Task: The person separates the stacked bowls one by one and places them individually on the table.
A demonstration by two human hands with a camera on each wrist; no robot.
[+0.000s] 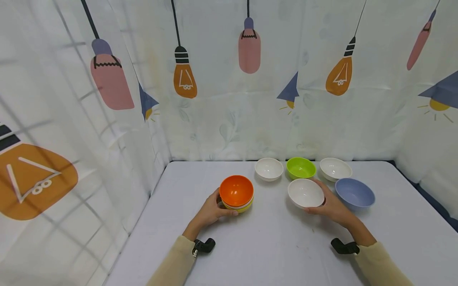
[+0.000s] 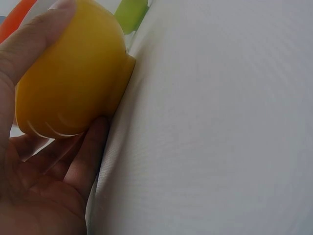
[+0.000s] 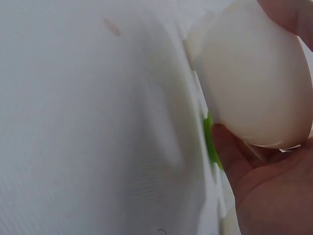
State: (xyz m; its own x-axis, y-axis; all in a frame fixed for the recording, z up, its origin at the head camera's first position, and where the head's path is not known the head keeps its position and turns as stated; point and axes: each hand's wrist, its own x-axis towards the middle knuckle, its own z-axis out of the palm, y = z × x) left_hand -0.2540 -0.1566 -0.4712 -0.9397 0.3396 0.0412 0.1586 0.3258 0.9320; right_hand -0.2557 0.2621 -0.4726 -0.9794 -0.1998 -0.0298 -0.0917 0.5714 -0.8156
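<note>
Left hand (image 1: 212, 208): fingers and thumb curved apart to the width of a bowl, gripping a nested stack of three round bowls from its left and near sides. Stack order, top down: glossy orange bowl (image 1: 236, 191), white bowl of which only a thin band shows (image 1: 239, 207), yellow bowl (image 2: 78, 68) with a foot ring. In the left wrist view the thumb lies on the yellow wall and the fingers reach round its other side, close to the worktop surface. Right hand (image 1: 334, 206): likewise curved, holding a single round white bowl (image 1: 305, 192) by its right side, well apart from the stack; contact between its foot and the worktop cannot be told. Just beyond this bowl stands a lime-green round bowl (image 1: 301, 168), with a white bowl at the back left (image 1: 269, 169) and a white bowl at the back right (image 1: 335, 169) on either side of it. A periwinkle-blue round bowl (image 1: 355, 194) stands beside the right hand. All bowls face mouth up. Worktop (image 1: 272, 246): white, fabric-like surface. Both wrists carry black mounts (image 1: 204, 245) beside beige sleeves (image 1: 175, 262). Surround: pale curtains (image 1: 222, 119) printed with hanging lamps and bulbs.
</note>
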